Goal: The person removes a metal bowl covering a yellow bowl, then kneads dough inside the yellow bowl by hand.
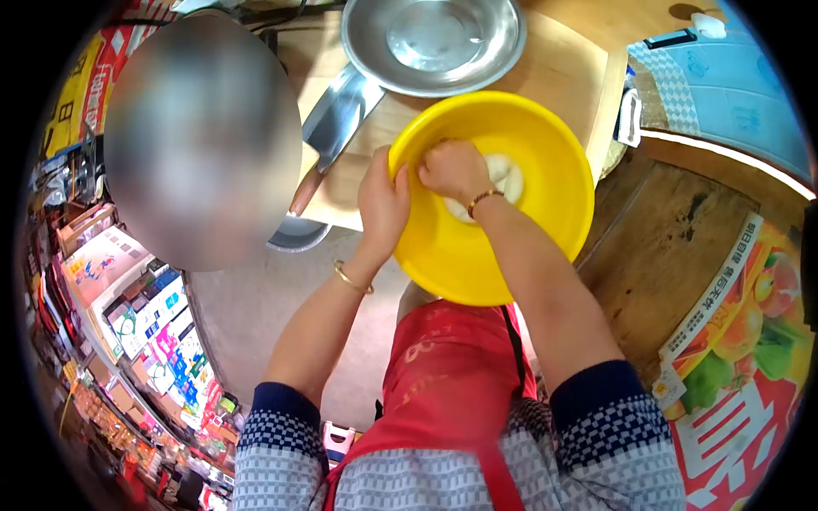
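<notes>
A yellow basin (545,243) is held tilted in front of my red apron, with pale lumps that look like dough (511,180) at its bottom. My left hand (385,203) grips the basin's left rim, thumb lying along the edge. Inside the basin is my right hand (456,170), its fingers curled into a fist near the left inner wall. The right wrist passes over the dough and hides part of it. Whatever those curled fingers hold, if anything, is out of sight.
On the wooden board (562,64) behind the basin sit a steel bowl (434,38) and a cleaver (341,115). Below the board's edge is a metal pot (298,234). A blurred patch covers the upper left. Shelves of packaged goods (170,349) line the left; a printed carton (750,358) stands right.
</notes>
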A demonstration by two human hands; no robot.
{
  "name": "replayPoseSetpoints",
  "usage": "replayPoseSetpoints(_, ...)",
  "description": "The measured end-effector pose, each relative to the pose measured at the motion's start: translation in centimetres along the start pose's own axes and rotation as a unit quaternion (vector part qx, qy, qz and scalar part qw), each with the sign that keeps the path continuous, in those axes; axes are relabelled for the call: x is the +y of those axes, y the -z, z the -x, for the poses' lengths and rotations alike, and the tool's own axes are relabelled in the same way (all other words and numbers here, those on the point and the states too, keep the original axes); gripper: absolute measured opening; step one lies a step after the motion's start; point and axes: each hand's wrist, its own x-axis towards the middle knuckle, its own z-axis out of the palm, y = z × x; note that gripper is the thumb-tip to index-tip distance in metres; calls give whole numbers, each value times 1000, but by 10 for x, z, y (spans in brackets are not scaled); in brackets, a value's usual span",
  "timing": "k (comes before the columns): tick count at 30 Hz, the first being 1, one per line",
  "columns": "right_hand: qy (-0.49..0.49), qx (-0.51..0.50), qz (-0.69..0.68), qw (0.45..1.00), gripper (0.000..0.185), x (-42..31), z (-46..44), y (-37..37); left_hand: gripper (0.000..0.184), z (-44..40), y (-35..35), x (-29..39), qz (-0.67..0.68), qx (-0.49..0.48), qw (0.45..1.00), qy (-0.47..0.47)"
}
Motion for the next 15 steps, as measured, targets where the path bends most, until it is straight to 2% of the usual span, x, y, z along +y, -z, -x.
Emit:
replayPoseSetpoints(5, 58, -45, 34, 997, 27, -6, 17, 19, 19, 1, 1, 11, -30, -7, 998, 56)
replayPoseSetpoints(7, 195, -134, 67, 969, 28, -6, 59, 6, 19, 6, 3, 13, -54, -3, 995, 79)
replayPoseSetpoints(8, 256, -207, 112, 938, 27, -9, 73, 6, 20, 6, 2, 9, -43, -5, 996, 74)
replayPoseSetpoints(10, 340, -126, 58, 930, 22, -10, 79, -1, 20, 1, 1, 10, -26, -2, 998, 61)
replayPoseSetpoints(11, 340, -125, 64, 930, 22, -7, 77, 3, 20, 1, 2, 10, -40, -5, 997, 64)
replayPoseSetpoints(13, 153, 81, 121, 978, 17, -12, 71, 27, 19, 2, 2, 12, -54, -7, 996, 69)
replayPoseSetpoints(15, 135, 117, 130, 975, 14, -3, 76, 16, 20, 2, 3, 8, -35, -14, 998, 46)
